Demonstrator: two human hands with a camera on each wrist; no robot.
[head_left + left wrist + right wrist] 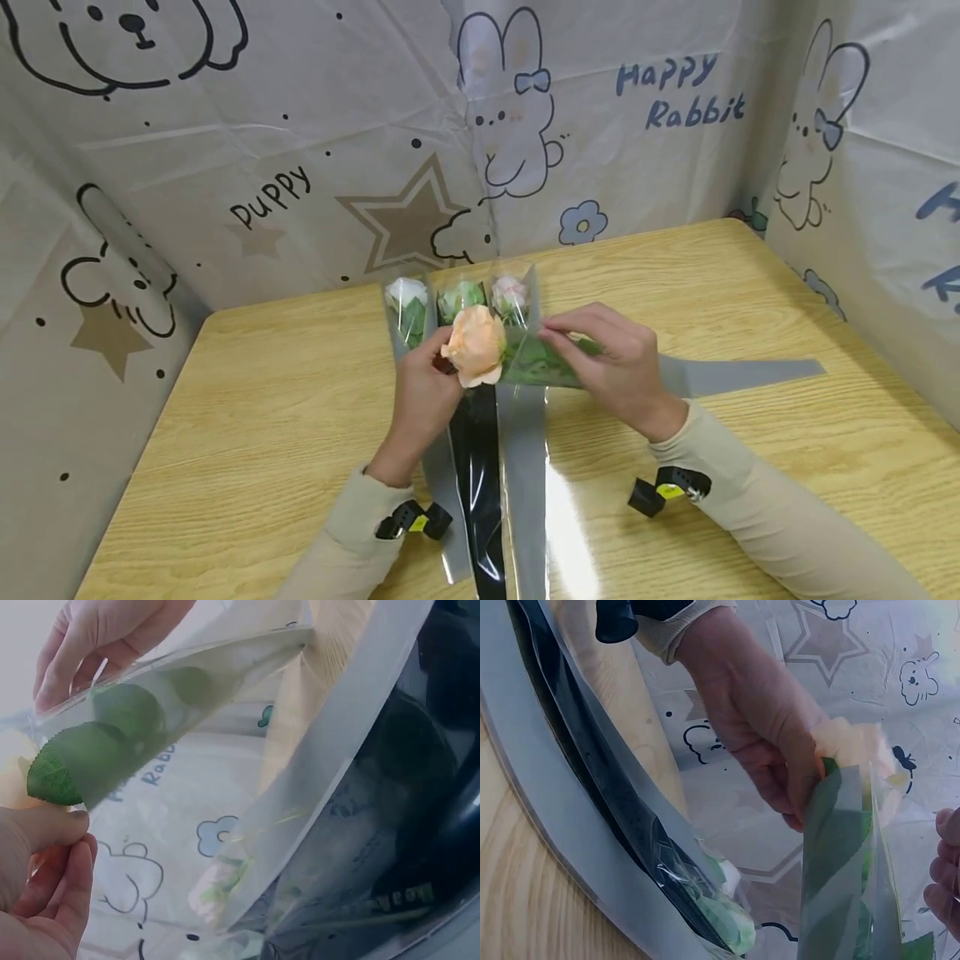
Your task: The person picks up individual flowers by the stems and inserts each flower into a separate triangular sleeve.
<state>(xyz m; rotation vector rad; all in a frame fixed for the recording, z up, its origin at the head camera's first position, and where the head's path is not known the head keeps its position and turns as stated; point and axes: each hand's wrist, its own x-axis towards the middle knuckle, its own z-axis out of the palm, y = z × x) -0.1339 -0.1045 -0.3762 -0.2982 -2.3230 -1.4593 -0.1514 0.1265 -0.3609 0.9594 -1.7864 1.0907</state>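
Note:
A peach artificial rose [476,346] with green leaves [112,724] lies crosswise in a grey and clear sleeve [750,377], its head to the left. My left hand [427,387] pinches the rose just below its bloom, thumb and fingers together at the sleeve's mouth. On the other side, my right hand [618,362] pinches the sleeve's upper edge between thumb and fingertips. Beneath them, three wrapped roses lie side by side: a white rose [407,292], a pale green rose [459,297] in black wrap [480,483], and a pale pink rose [510,296].
The wooden table [285,400] is enclosed by a printed fabric backdrop [315,125] at the back and sides. Long grey wraps [523,500] run from the wrapped roses toward the front edge. The peach rose's sleeve tail reaches over the right part of the table.

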